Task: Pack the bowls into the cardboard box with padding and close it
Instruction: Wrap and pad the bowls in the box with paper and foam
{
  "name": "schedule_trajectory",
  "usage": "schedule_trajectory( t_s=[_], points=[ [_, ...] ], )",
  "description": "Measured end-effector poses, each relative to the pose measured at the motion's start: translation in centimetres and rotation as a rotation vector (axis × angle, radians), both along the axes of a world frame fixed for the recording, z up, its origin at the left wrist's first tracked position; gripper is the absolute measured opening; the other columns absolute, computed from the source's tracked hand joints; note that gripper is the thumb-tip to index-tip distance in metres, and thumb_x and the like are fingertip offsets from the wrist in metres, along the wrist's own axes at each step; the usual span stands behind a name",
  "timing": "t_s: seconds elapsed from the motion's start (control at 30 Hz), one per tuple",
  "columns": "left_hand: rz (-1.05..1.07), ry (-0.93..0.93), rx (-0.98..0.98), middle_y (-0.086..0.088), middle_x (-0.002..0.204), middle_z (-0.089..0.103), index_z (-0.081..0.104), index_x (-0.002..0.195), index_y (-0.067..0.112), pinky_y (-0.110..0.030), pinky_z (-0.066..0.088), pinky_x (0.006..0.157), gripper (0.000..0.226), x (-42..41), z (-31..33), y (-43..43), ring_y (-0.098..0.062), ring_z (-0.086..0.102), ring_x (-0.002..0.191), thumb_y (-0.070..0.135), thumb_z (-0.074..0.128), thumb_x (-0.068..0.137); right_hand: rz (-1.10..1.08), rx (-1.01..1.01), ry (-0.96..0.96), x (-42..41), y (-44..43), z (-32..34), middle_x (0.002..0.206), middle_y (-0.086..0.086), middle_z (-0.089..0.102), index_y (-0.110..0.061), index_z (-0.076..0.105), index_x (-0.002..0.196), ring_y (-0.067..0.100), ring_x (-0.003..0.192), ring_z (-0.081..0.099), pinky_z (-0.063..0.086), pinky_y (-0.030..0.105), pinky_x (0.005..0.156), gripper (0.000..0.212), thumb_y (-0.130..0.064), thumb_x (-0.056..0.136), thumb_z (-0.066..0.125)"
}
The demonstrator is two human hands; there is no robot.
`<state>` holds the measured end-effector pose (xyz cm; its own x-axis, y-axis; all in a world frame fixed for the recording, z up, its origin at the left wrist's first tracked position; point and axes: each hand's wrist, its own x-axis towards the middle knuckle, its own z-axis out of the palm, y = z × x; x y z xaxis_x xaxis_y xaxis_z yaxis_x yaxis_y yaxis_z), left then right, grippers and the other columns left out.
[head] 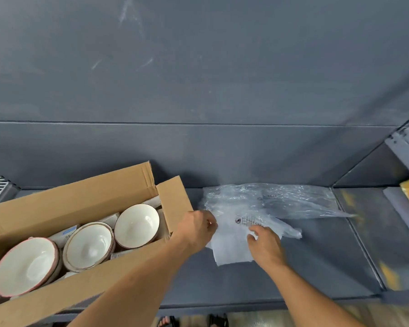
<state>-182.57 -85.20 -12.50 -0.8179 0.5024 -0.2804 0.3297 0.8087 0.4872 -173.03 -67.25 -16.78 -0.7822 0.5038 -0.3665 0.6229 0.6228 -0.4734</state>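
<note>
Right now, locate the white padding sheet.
Head view: the white padding sheet lies on the grey shelf, just right of the cardboard box, left hand and right hand on it, far edge under the clear plastic bag.
</note>
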Motion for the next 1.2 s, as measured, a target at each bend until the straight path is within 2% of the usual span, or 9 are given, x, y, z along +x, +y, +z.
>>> schedule_trajectory(
  t_s=[0.27, 0.43, 0.53, 0.7, 0.8, 0.9, 0.97, 1.07, 1.2],
  points=[
    [-0.009, -0.108, -0.013, 0.003, 0.124, 0.064, 0.06, 0.128, 0.026, -0.028, 0.052, 0.087, 0.034, 1.0, -0.5, 6.2, -0.018, 0.063, 0.105, 0.03, 0.053, 0.095, -0.058, 0.235, -0.05, 1.2, 9.0, 0.8, 0.138, 0.005, 0.05, -0.022, 0.049, 0.139, 0.026, 0.128, 0.045, 0.046, 0.037, 0.093, 0.044, -0.029, 0.096, 0.052],
    [0.008, -0.094, -0.034, 0.0, 0.126, 0.059, 0.06, 0.127, 0.026, -0.033, 0.053, 0.089, 0.033, 0.5, -0.4, 9.1, -0.022, 0.063, 0.103, 0.03, 0.054, 0.095, 0.062, 0.378, -0.055, -0.4, 12.2, 1.0, 0.146, 0.001, 0.038, -0.025, 0.035, 0.147, 0.025, 0.131, 0.033, 0.042, 0.037, 0.1, 0.058, -0.036, 0.094, 0.056],
    [0.019, -0.104, -0.037, 0.0, 0.126, 0.058, 0.06, 0.127, 0.026, -0.034, 0.052, 0.089, 0.033, 0.4, -0.5, 10.1, -0.021, 0.063, 0.103, 0.03, 0.054, 0.095, 0.177, 0.393, -0.111, -2.0, 13.0, 0.4, 0.156, 0.003, 0.021, -0.028, 0.023, 0.152, 0.027, 0.139, 0.022, 0.033, 0.038, 0.11, 0.07, -0.039, 0.092, 0.058],
    [0.054, -0.1, -0.054, 0.001, 0.125, 0.057, 0.06, 0.127, 0.026, -0.031, 0.052, 0.086, 0.034, 0.5, -0.5, 9.7, -0.019, 0.063, 0.102, 0.029, 0.055, 0.094, 0.273, 0.372, -0.193, -4.9, 13.0, -1.3, 0.162, 0.006, 0.005, -0.032, 0.012, 0.154, 0.031, 0.146, 0.008, 0.02, 0.042, 0.116, 0.08, -0.023, 0.09, 0.058],
    [0.079, -0.092, -0.066, 0.001, 0.127, 0.056, 0.058, 0.129, 0.026, -0.031, 0.053, 0.087, 0.035, 0.2, -0.1, 9.1, -0.019, 0.065, 0.1, 0.029, 0.055, 0.094, 0.316, 0.381, -0.219, -6.0, 13.1, -1.9, 0.159, 0.005, 0.015, -0.035, 0.03, 0.148, 0.03, 0.143, 0.013, 0.021, 0.042, 0.113, 0.064, -0.022, 0.09, 0.056],
    [0.091, -0.065, -0.06, 0.002, 0.134, 0.053, 0.055, 0.132, 0.026, -0.033, 0.052, 0.092, 0.039, -0.3, 0.4, 8.7, -0.019, 0.063, 0.104, 0.029, 0.057, 0.094, 0.349, 0.433, -0.165, -6.5, 13.4, -1.6, 0.141, -0.001, 0.043, -0.032, 0.061, 0.112, 0.024, 0.131, 0.03, 0.026, 0.04, 0.105, 0.033, -0.011, 0.088, 0.051],
    [0.101, -0.022, -0.015, 0.001, 0.141, 0.048, 0.049, 0.139, 0.025, -0.034, 0.048, 0.099, 0.048, -0.6, 0.8, 8.8, -0.021, 0.056, 0.117, 0.027, 0.061, 0.092, 0.377, 0.464, -0.101, -6.9, 13.4, -0.4, 0.115, -0.005, 0.058, -0.027, 0.061, 0.095, 0.021, 0.119, 0.043, 0.027, 0.04, 0.103, 0.026, -0.006, 0.085, 0.049],
    [0.101, 0.042, 0.071, -0.003, 0.15, 0.037, 0.031, 0.149, 0.023, -0.037, 0.036, 0.112, 0.07, -0.9, 1.5, 9.5, -0.024, 0.034, 0.138, 0.027, 0.067, 0.089, 0.481, 0.497, 0.017, -7.5, 12.7, 2.6, 0.087, -0.008, 0.06, -0.023, 0.053, 0.088, 0.018, 0.1, 0.058, 0.024, 0.043, 0.11, 0.019, -0.005, 0.085, 0.048],
    [0.045, 0.2, -0.035, -0.006, 0.156, 0.029, 0.024, 0.152, 0.023, -0.043, 0.021, 0.12, 0.086, -1.2, 2.8, 10.4, -0.027, 0.019, 0.146, 0.038, 0.072, 0.083, 0.665, 0.456, 0.23, -7.7, 11.0, 6.9, 0.087, -0.006, 0.062, -0.02, 0.054, 0.099, 0.018, 0.091, 0.059, 0.024, 0.038, 0.11, 0.025, 0.001, 0.091, 0.044]
  ],
)
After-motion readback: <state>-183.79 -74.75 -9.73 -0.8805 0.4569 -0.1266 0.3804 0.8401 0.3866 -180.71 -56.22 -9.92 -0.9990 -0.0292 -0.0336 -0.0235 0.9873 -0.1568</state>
